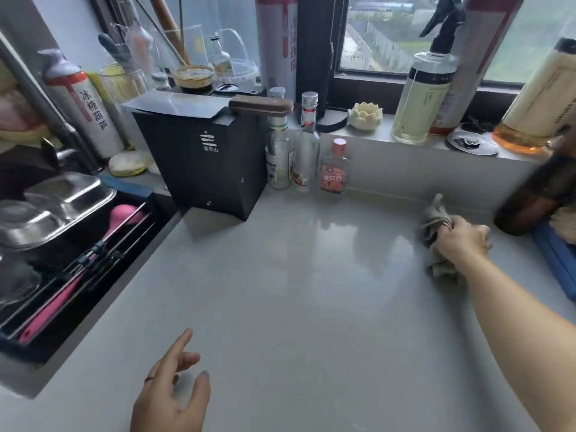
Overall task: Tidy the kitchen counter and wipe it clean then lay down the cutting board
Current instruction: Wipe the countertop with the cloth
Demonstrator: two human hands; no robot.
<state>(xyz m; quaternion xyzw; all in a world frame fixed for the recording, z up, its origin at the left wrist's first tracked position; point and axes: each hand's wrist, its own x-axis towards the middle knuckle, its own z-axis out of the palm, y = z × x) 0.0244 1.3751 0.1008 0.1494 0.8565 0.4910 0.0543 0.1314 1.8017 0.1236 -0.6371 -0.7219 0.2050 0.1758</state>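
My right hand presses a crumpled grey cloth onto the pale grey counter at the far right, close to the back wall. The cloth sticks out above and below the fist. My left hand hovers over the counter's near left part with fingers spread and nothing in it. A blue board-like edge, possibly the cutting board, lies at the right border, mostly out of frame.
A black box with a cleaver on top stands at the back left. Three small bottles line the wall beside it. A brown bottle is at the right. The sink with trays and utensils is left. Spray bottles crowd the windowsill.
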